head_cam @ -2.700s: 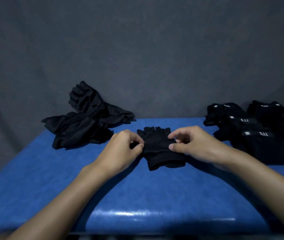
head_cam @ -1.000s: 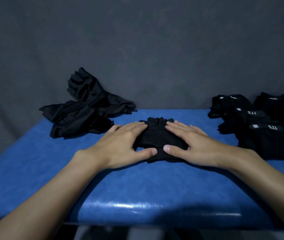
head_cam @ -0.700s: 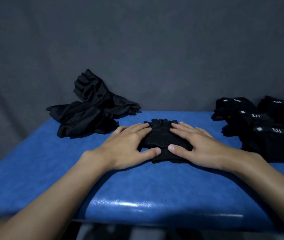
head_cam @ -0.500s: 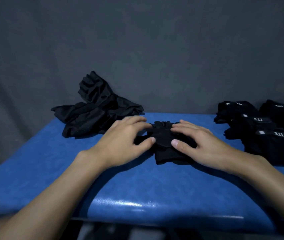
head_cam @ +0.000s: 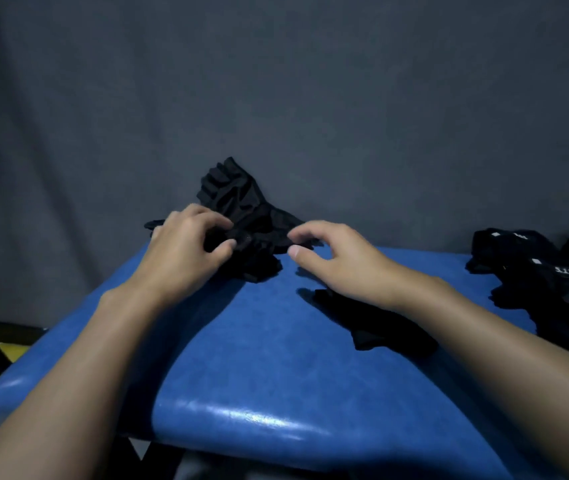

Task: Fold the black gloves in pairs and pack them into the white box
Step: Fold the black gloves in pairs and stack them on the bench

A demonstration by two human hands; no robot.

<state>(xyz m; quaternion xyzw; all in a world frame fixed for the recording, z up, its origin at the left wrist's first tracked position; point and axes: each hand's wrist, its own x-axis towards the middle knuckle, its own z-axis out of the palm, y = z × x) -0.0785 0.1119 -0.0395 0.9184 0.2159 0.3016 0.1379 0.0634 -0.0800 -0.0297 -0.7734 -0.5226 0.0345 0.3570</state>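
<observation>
Since no white box shows anywhere, packing looks not yet begun, and the folding seems only partway done. Nearest, toward the middle of the bench [head_cam: 259, 358], one folded pair [head_cam: 376, 323] lies flat, partly under the right forearm. Along the right edge sits a stack of folded gloves [head_cam: 553, 282] with small white labels. Farther on, the left hand [head_cam: 186, 254] pinches cloth of the heap of loose gloves [head_cam: 252, 216] at the far edge. The right hand [head_cam: 338, 261] hangs curled just beside that heap, and I cannot tell whether it grasps any cloth. By my judgement the heap is yet to be paired and folded, then everything boxed.
</observation>
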